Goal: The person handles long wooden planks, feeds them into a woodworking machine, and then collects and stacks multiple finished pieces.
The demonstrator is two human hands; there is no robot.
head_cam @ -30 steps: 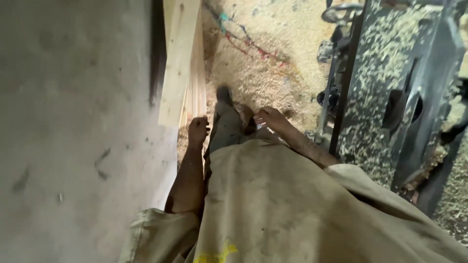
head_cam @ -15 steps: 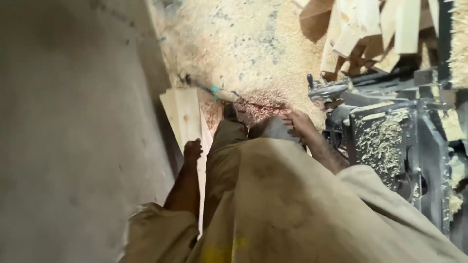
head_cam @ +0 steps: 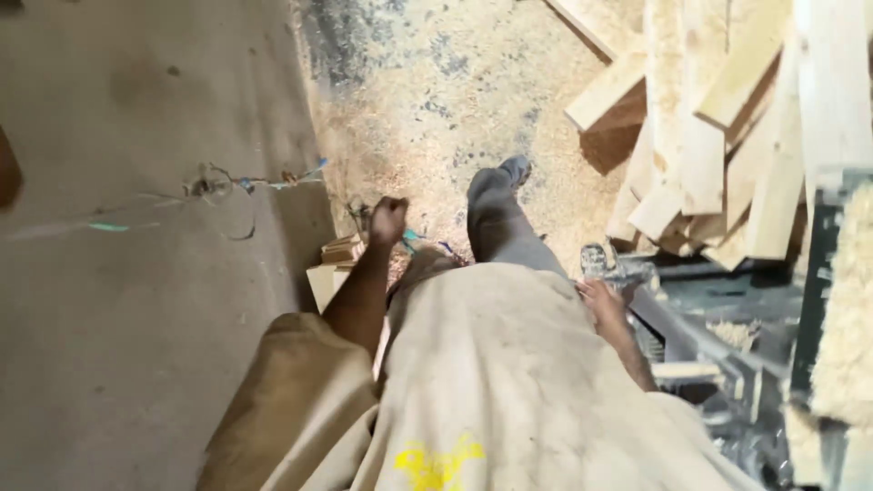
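Boards (head_cam: 335, 264) stacked short on the floor, just under my left hand (head_cam: 389, 218), at its 7 o'clock.
Left fingers are curled shut, empty as far as I can tell; my right hand (head_cam: 602, 300) rests by the machine (head_cam: 718, 318), its grip unclear. Board ends face me, long axis toward 12. Sawdust floor (head_cam: 436, 109); plank pile (head_cam: 727, 136) at 2.

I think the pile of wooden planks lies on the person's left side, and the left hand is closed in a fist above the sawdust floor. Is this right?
Not quite. The head view shows the pile of wooden planks on the person's right side, next to the machine. The rest holds: the left hand is closed in a fist above the sawdust floor.
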